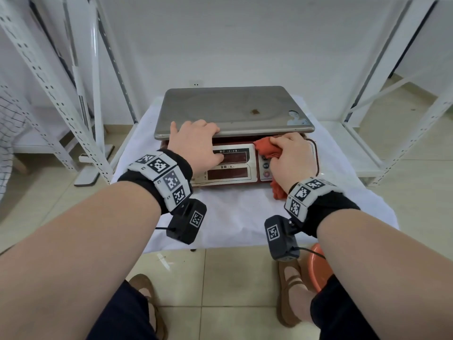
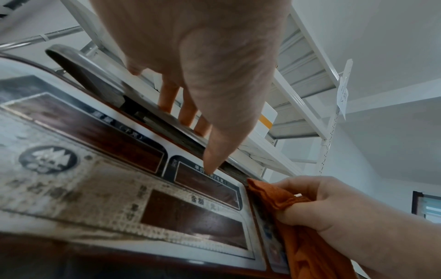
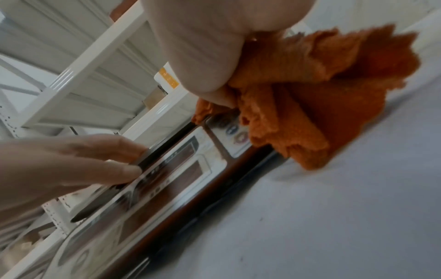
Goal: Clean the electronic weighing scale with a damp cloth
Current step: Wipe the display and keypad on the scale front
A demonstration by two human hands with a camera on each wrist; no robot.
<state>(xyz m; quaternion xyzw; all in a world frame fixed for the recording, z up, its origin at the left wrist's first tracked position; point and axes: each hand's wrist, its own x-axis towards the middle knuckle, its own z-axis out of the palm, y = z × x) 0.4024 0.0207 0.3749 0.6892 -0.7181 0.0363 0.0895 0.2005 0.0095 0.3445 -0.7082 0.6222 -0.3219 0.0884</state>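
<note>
1. Your left hand point(image 1: 193, 143) lies flat, fingers straight, over the front edge of the scale point(image 1: 235, 111) platter; its thumb touches the display panel point(image 1: 231, 165).
2. Your right hand point(image 1: 291, 158) grips the bunched orange cloth point(image 1: 263, 148) against the keypad at the scale's right front; a cloth tail hangs onto the surface point(image 1: 235, 217).
3. Scale sits at the surface's far half; white-covered room lies open in front.
4. White shelving point(image 1: 61, 94) flanks both sides; an orange basin point(image 1: 318, 266) sits on the floor by your right foot, contents not visible.

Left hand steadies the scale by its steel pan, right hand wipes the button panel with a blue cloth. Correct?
Not quite: the cloth is orange, as the head view shows. The left hand does steady the scale by its steel pan, and the right hand wipes the button panel.
</note>
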